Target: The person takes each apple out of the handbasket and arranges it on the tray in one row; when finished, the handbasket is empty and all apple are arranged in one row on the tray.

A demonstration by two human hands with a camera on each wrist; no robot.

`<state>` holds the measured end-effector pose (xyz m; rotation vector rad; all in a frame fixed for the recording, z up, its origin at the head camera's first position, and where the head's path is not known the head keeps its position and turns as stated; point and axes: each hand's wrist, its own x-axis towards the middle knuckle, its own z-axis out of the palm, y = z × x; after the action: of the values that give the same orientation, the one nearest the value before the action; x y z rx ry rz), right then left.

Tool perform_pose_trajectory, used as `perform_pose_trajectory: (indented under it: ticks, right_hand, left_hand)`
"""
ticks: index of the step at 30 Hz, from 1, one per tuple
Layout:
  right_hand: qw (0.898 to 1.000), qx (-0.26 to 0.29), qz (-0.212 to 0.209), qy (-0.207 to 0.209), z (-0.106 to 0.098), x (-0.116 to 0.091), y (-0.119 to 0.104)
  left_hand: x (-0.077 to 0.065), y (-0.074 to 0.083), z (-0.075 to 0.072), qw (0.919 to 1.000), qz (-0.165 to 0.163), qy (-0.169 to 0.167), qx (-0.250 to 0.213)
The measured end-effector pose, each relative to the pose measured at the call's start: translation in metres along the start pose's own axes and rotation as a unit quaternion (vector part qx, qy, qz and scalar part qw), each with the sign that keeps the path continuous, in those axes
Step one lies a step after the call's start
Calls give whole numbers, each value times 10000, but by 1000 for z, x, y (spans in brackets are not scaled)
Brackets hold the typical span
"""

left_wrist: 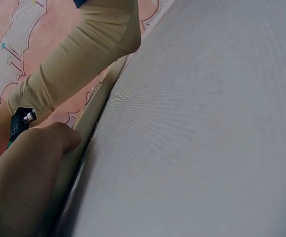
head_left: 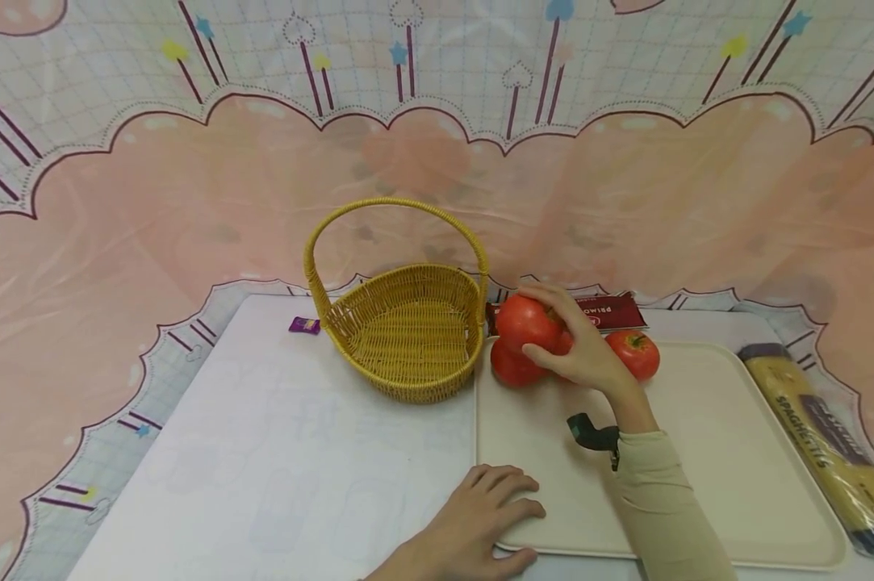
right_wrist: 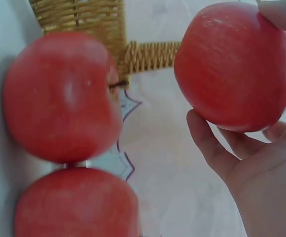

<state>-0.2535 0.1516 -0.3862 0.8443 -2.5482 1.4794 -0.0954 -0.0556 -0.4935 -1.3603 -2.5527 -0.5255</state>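
Observation:
My right hand (head_left: pixel 582 343) grips a red apple (head_left: pixel 528 323), thumb on the near side and fingers over the far side. In the right wrist view the held apple (right_wrist: pixel 236 66) is raised apart from two other apples, one upper (right_wrist: pixel 64 96) and one lower (right_wrist: pixel 79 205). In the head view, red apples sit along the far edge of the cream tray (head_left: pixel 698 452), one (head_left: pixel 512 367) below the held apple and another (head_left: pixel 634 355) right of the hand. My left hand (head_left: pixel 483 516) rests with spread fingers on the tray's near left corner.
A yellow wicker basket (head_left: pixel 407 387) with a tall handle stands left of the tray. Behind the apples lies a dark red packet (head_left: pixel 614 313). A spaghetti bag (head_left: pixel 817 444) lies along the tray's right side, and a small purple packet (head_left: pixel 304 325) lies left of the basket.

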Motion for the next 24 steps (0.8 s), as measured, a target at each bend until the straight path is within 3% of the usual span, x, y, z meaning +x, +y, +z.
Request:
perform_pose_trajectory:
  ticks: [3, 10, 15, 24]
  right_hand:
    - [9999, -35, -20, 122, -5, -7, 4]
    - [9993, 35, -188, 335, -15, -12, -15]
    - [9989, 63, 4, 474, -20, -13, 10]
    - [9966, -123, 277, 772, -35, -21, 16]
  left_hand:
    - [1, 1, 0, 10000, 28, 0, 8]
    - [2, 0, 0, 10000, -4, -61, -48]
    - [0, -1, 0, 9999, -26, -87, -88]
    - [1, -2, 3, 9993, -107, -17, -349]
